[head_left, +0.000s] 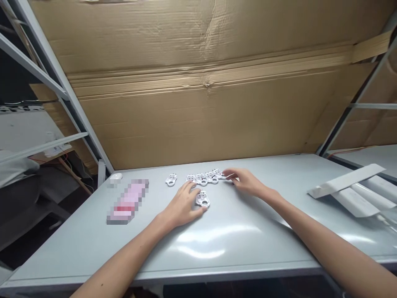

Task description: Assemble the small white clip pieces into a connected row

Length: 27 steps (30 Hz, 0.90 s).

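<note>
Pale grey bench [248, 252], with small white parts [200, 177] lying on it.
Left hand [182, 205] is around the left side of the front part [201, 196], its fingers spread wide, thumb and forefinger close to the edges; whether they grip it, I cannot tell. Well left of the front part is a pixelated pink object [130, 198], and well right of it, some long white pieces [347, 180] are stacked. Behind the front part and to its right, the right hand [245, 181] has its fingers curved almost together at the end of a row of parts [211, 175]; I cannot tell if they pinch one. One single part [170, 179] lies apart, behind and left of the front part. Farther behind it rises a cardboard wall [201, 128].
</note>
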### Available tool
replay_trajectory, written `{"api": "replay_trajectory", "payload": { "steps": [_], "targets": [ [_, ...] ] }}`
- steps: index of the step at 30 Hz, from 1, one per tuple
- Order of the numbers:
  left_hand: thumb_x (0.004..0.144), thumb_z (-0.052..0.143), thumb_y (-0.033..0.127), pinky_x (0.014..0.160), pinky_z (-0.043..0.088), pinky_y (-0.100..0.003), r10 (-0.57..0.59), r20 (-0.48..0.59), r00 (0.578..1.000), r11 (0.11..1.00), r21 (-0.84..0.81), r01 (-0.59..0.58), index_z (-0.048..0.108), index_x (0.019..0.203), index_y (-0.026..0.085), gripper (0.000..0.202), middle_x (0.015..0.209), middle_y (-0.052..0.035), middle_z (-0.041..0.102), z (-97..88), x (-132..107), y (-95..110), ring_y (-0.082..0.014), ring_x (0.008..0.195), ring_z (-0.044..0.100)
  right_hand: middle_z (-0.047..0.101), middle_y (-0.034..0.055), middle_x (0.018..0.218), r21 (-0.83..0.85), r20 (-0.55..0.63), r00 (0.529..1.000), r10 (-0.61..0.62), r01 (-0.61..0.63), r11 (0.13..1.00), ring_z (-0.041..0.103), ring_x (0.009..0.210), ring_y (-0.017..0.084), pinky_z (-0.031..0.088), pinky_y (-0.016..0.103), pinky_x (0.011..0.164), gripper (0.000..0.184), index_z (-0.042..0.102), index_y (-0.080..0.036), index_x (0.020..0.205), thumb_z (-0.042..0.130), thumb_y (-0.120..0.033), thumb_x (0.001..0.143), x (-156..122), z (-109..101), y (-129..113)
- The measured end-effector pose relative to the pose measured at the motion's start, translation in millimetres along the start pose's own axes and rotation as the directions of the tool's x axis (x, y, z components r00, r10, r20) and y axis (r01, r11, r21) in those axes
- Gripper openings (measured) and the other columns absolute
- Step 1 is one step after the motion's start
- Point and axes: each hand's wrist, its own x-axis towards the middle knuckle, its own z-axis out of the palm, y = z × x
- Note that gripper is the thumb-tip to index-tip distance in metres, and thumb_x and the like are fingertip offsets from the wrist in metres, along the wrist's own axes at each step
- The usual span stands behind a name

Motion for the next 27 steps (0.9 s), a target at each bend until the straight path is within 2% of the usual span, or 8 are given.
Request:
{"api": "replay_trajectory", "payload": {
  "steps": [7, 11, 14, 17, 20, 22, 25, 27],
  "targets": [
    [0.086, 0.060, 0.039, 0.112, 0.035, -0.052, 0.062, -0.031, 0.998, 0.998, -0.009, -0.062, 0.058, 0.121, 0.017, 0.041, 0.143, -0.0170, 0.047, -0.1, -1, -2, -0.0358, 0.140, 0.033, 0.073, 0.0061, 0.109, -0.055, 0.004, 0.997, -0.073, 0.074, 0.996, 0.068, 0.097, 0.025, 0.053, 0.039, 0.085, 0.038, 0.070, -0.023, 0.103, 0.045, -0.004, 0.082, 1, -4, 3],
    [0.084, 0.062, 0.039, 0.113, 0.033, -0.053, 0.050, -0.008, 0.999, 0.999, 0.002, -0.050, 0.054, 0.127, 0.016, 0.050, 0.147, -0.0181, 0.042, 1.8, -1, -1, -0.0353, 0.141, 0.031, 0.074, 0.0060, 0.104, -0.039, -0.006, 0.992, -0.124, 0.124, 0.992, 0.068, 0.093, 0.024, 0.053, 0.039, 0.083, 0.037, 0.069, -0.023, 0.102, 0.042, -0.005, 0.084, 0, -2, -4],
    [0.083, 0.064, 0.039, 0.114, 0.034, -0.051, 0.042, -0.003, 0.999, 0.999, -0.004, -0.042, 0.054, 0.127, 0.016, 0.050, 0.147, -0.0177, 0.042, 3.3, -1, 1, -0.0341, 0.141, 0.032, 0.073, 0.0076, 0.107, -0.046, 0.057, 0.981, -0.186, 0.189, 0.981, 0.068, 0.095, 0.025, 0.052, 0.039, 0.083, 0.035, 0.069, -0.022, 0.106, 0.043, -0.008, 0.086, -4, 7, -14],
    [0.080, 0.067, 0.037, 0.112, 0.036, -0.050, 0.050, -0.022, 0.999, 0.999, -0.002, -0.050, 0.058, 0.118, 0.017, 0.044, 0.145, -0.0169, 0.045, 0.9, 1, -1, -0.0343, 0.140, 0.034, 0.071, 0.0097, 0.113, -0.077, 0.143, 0.960, -0.239, 0.252, 0.965, 0.065, 0.100, 0.026, 0.051, 0.041, 0.087, 0.032, 0.066, -0.022, 0.113, 0.043, -0.015, 0.092, -10, 19, -26],
    [0.076, 0.069, 0.037, 0.113, 0.035, -0.050, 0.036, -0.064, 0.997, 0.999, 0.037, -0.033, 0.059, 0.112, 0.015, 0.043, 0.143, -0.0188, 0.046, -7.4, 2, -10, -0.0349, 0.139, 0.034, 0.068, 0.0114, 0.116, -0.123, 0.230, 0.931, -0.282, 0.316, 0.941, 0.063, 0.103, 0.026, 0.050, 0.042, 0.089, 0.032, 0.064, -0.021, 0.117, 0.038, -0.024, 0.098, -16, 28, -36],
    [0.078, 0.067, 0.039, 0.114, 0.033, -0.049, -0.013, -0.090, 0.996, 0.998, 0.064, 0.019, 0.059, 0.110, 0.016, 0.041, 0.139, -0.0176, 0.049, -14.4, 3, -22, -0.0348, 0.138, 0.036, 0.065, 0.0131, 0.121, -0.136, 0.265, 0.917, -0.298, 0.341, 0.930, 0.061, 0.108, 0.026, 0.049, 0.043, 0.092, 0.035, 0.061, -0.020, 0.122, 0.036, -0.029, 0.100, -18, 32, -38],
    [0.079, 0.064, 0.038, 0.111, 0.036, -0.050, -0.109, -0.149, 0.983, 0.988, 0.092, 0.124, 0.057, 0.115, 0.017, 0.043, 0.137, -0.0155, 0.051, -21.8, 4, -43, -0.0352, 0.136, 0.038, 0.062, 0.0135, 0.127, -0.134, 0.290, 0.914, -0.282, 0.331, 0.934, 0.059, 0.112, 0.027, 0.048, 0.043, 0.095, 0.037, 0.057, -0.021, 0.129, 0.038, -0.032, 0.099, -20, 33, -35],
    [0.080, 0.062, 0.035, 0.109, 0.039, -0.048, -0.122, -0.157, 0.980, 0.986, 0.093, 0.138, 0.056, 0.117, 0.017, 0.041, 0.134, -0.0152, 0.052, -22.4, 5, -55, -0.0337, 0.132, 0.043, 0.060, 0.0126, 0.130, -0.129, 0.301, 0.917, -0.261, 0.311, 0.942, 0.058, 0.114, 0.028, 0.047, 0.044, 0.096, 0.038, 0.055, -0.023, 0.132, 0.041, -0.034, 0.098, -20, 33, -33]
  ]
}}
